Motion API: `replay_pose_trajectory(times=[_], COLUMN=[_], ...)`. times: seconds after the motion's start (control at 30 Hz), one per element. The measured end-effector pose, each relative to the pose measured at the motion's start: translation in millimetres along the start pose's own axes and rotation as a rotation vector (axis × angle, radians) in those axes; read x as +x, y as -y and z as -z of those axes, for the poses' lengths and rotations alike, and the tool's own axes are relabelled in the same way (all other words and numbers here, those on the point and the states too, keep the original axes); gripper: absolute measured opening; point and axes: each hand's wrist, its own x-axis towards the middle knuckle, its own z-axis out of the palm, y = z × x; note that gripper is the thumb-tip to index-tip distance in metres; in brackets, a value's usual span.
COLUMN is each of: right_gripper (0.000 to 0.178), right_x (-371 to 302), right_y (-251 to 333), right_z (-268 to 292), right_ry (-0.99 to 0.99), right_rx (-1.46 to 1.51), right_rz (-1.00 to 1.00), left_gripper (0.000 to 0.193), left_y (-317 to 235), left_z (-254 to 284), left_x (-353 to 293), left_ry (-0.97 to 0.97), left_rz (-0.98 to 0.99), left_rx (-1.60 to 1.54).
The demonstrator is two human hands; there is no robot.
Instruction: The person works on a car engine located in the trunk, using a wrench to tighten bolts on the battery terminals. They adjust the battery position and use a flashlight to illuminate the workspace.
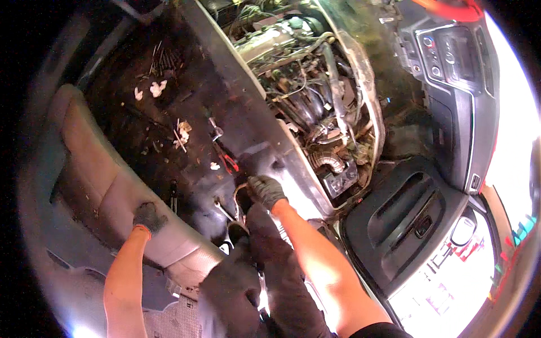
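My left hand point(149, 219), in a dark grey glove, rests on the beige seat cushion point(127, 191) with its fingers apart and nothing in them. My right hand point(266, 190), in a grey glove, is beside my knee, at the dark panel next to the engine. Its fingers are curled, and what they close on, if anything, is hidden. Close to it, a thin brownish curved edge point(237, 194) shows. A tool with red handles point(230, 163) lies just beyond this hand. Nearer my feet is a shiny metal wrench point(224, 209).
An exposed engine point(315, 90) with hoses and wires fills an opening right of centre. Crumpled white scraps point(158, 88) and debris lie on the dark floor point(191, 62). A black door panel point(403, 225) stands open at the right, below the dashboard point(451, 107).
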Motion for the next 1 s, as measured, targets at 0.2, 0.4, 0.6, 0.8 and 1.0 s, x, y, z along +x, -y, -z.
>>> replay_pose_trajectory(times=[0.2,0.4,0.6,0.8,1.0], right_gripper=[0.061,0.045,0.04,0.043,0.044], right_x=[-34,-18,17,81,142], right_y=[-14,-111,-82,29,148], right_z=[-17,-3,-10,-29,-126], right_ry=[-0.182,-0.16,-0.159,-0.174,-0.344], right_rx=[-0.408,-0.474,-0.308,-0.603,-0.999], right_rz=[0.037,0.155,-0.118,0.075,0.275], left_gripper=[0.065,0.076,0.043,0.026,0.031], left_y=[1,5,49,33,76], left_z=[1,0,1,55,1], left_x=[7,6,23,37,73], left_ry=[-0.053,0.041,-0.152,0.128,0.168], left_rz=[-0.133,-0.106,-0.423,-0.487,-0.578], left_rx=[0.123,0.076,0.259,0.275,0.125])
